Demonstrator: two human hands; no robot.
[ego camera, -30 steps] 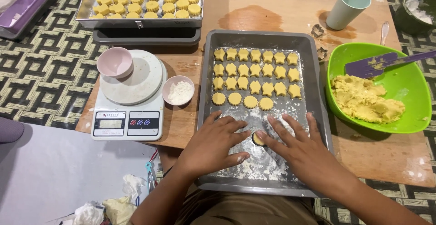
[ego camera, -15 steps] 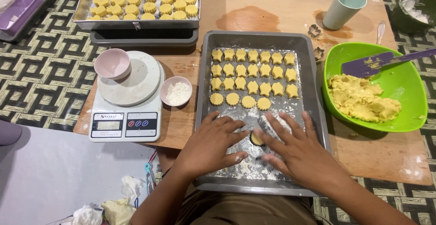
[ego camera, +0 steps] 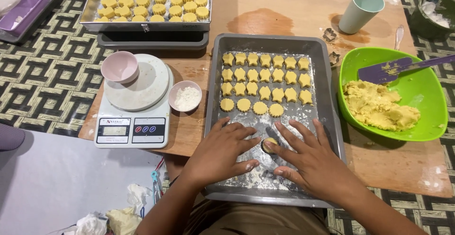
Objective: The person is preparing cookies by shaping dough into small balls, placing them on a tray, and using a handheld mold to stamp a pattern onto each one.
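Observation:
A grey metal baking tray (ego camera: 327, 88) lies in front of me, its far half filled with rows of yellow cut-out dough shapes (ego camera: 264, 77), its near half dusted with flour. My left hand (ego camera: 222, 152) and my right hand (ego camera: 308, 156) rest flat on the floured part, fingers spread. Between their fingertips sits a small round piece of dough in a cutter (ego camera: 269, 145); both hands touch it.
A green bowl (ego camera: 426, 97) of yellow dough with a purple spatula (ego camera: 398, 68) stands to the right. A kitchen scale (ego camera: 135, 104) with a pink cup, a small flour dish (ego camera: 185, 96), a second filled tray (ego camera: 151, 2) and a pale mug (ego camera: 360, 12) sit around.
Both hands have stayed around the small dough piece; the fingers shifted only slightly on the floured tray.

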